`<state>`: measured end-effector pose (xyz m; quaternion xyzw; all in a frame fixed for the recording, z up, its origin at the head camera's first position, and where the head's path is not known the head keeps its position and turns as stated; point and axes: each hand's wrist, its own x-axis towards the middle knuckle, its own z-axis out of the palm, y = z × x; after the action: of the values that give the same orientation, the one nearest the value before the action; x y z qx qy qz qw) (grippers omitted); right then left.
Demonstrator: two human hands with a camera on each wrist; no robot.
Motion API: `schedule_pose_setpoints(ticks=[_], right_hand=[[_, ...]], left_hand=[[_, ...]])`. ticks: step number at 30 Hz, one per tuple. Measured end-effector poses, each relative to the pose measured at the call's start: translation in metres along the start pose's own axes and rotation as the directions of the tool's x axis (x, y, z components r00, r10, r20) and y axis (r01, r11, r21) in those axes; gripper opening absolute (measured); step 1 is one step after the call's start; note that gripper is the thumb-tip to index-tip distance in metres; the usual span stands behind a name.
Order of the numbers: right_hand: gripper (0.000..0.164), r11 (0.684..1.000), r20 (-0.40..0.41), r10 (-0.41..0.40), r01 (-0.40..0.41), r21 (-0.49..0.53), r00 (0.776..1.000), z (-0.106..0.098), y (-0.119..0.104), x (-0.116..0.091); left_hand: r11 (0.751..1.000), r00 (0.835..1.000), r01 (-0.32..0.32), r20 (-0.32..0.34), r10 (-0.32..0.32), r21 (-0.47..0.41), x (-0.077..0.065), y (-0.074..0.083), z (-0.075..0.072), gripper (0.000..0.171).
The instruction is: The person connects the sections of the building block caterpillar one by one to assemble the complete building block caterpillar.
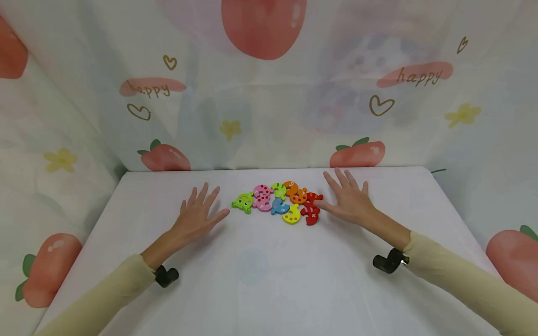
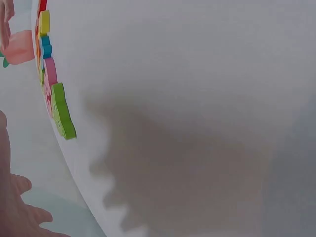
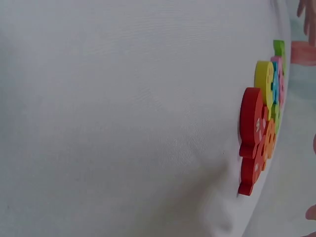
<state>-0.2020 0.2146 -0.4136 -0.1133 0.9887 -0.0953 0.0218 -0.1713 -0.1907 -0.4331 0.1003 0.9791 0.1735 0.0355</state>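
Note:
A cluster of bright puzzle pieces lies on the white table. At its left end is a green animal-head piece (image 1: 243, 203); pink pieces (image 1: 263, 203), a blue piece (image 1: 279, 206), a yellow piece (image 1: 292, 215), orange pieces (image 1: 298, 196) and red pieces (image 1: 311, 215) spread to the right. Left of the head piece, my left hand (image 1: 196, 215) hovers with fingers spread, holding nothing. My right hand (image 1: 349, 199), also spread and holding nothing, is at the right end; its thumb overlaps a red piece in the head view. In the right wrist view the red piece (image 3: 251, 118) bears a number.
The white table (image 1: 252, 289) reaches back to a patterned cloth wall (image 1: 286, 116) with printed strawberries and hearts. Cloth also hangs at both sides. Small black devices (image 1: 166, 276) are strapped at both wrists. Hand shadows (image 2: 163, 168) fall on the table.

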Motion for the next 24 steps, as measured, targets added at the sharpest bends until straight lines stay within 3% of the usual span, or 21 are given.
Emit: schedule_pose_setpoints(ticks=[6, 9, 14, 18, 24], right_hand=[[0.085, 0.992, 0.007, -0.066, 0.065, 0.11, 0.998, 0.003, -0.007, 0.005], [0.073, 0.963, -0.015, -0.119, 0.119, 0.241, 0.993, 0.009, -0.007, 0.01], [0.056, 0.909, -0.053, -0.15, 0.158, 0.386, 0.987, 0.021, -0.006, 0.019], [0.052, 0.905, -0.038, -0.129, 0.133, 0.404, 0.991, 0.028, -0.011, 0.022], [0.051, 0.938, -0.032, -0.105, 0.11, 0.33, 0.994, 0.034, -0.017, 0.024]], left_hand=[[0.981, 0.997, -0.082, -0.02, 0.08, -0.178, 0.007, 0.008, 0.005, 0.077], [0.956, 0.993, -0.115, -0.042, 0.108, -0.27, 0.013, 0.012, 0.012, 0.073], [0.945, 0.993, -0.114, -0.057, 0.101, -0.307, 0.024, 0.021, 0.026, 0.068], [0.933, 0.992, -0.12, -0.069, 0.102, -0.339, 0.036, 0.031, 0.034, 0.068], [0.921, 0.986, -0.158, -0.101, 0.13, -0.355, 0.046, 0.04, 0.04, 0.067]])
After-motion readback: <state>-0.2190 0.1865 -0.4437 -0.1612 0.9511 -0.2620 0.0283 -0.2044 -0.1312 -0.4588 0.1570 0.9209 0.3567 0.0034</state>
